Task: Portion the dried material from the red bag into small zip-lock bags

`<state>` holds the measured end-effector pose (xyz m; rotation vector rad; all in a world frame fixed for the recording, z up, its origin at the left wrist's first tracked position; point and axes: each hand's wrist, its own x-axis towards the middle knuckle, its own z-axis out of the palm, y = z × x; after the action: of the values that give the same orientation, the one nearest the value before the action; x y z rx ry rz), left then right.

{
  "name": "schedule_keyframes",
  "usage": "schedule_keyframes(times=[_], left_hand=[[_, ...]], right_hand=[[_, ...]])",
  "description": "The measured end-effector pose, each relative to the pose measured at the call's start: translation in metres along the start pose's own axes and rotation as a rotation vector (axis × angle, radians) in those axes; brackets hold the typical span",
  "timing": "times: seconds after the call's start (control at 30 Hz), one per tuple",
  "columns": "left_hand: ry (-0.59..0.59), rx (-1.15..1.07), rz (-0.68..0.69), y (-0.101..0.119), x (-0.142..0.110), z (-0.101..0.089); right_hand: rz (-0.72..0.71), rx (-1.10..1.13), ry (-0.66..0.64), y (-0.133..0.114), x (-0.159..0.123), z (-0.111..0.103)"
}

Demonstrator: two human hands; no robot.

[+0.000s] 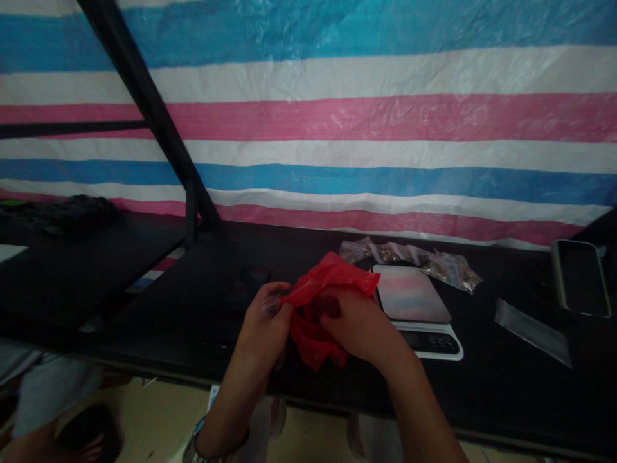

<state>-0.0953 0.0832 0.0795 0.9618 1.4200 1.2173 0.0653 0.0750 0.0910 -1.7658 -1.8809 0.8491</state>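
Note:
A crumpled red plastic bag (332,273) is held up over the front of the black table, its mouth towards me. My left hand (265,325) pinches the bag's left edge, and a small piece of clear plastic shows between its fingers. Into the bag's mouth reaches my right hand (354,321), fingers curled together; whatever they grip inside is hidden by the hand and the red folds. Just right of the bag lies a kitchen scale (412,294) with a shiny metal plate, its left edge partly covered by the bag.
Several small filled zip bags (450,269) lie in a row behind the scale. A flat clear zip bag (533,333) rests to its right, near a phone (581,278). A black metal post (144,96) rises at left before the striped sheet (366,119). Another person's leg (53,399) shows at lower left.

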Motion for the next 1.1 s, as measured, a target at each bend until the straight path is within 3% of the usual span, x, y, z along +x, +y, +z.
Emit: schedule_keyframes(times=[0.13,0.3,0.43,0.63,0.83,0.93,1.1], left_hand=[[-0.046,-0.026,-0.001,0.002,-0.001,-0.002],[-0.088,-0.005,0.021,-0.001,-0.001,-0.004],[-0.08,-0.006,0.05,-0.005,0.002,-0.003],[-0.033,0.005,0.05,-0.012,0.007,-0.006],[-0.047,-0.023,0.037,-0.013,0.008,-0.006],[-0.051,-0.039,0.045,-0.011,0.008,-0.005],[-0.018,-0.046,0.022,-0.008,0.007,-0.006]], right_hand=[[0.031,-0.088,-0.02,0.002,-0.002,-0.002],[-0.039,0.135,0.028,-0.003,-0.001,-0.008],[-0.116,0.281,0.029,-0.008,0.004,0.0],[-0.078,0.153,-0.004,-0.001,0.007,0.012],[-0.079,0.254,0.095,-0.008,0.005,0.003],[-0.1,0.318,0.044,-0.013,0.005,0.006],[-0.047,0.204,-0.03,-0.013,0.005,0.016]])
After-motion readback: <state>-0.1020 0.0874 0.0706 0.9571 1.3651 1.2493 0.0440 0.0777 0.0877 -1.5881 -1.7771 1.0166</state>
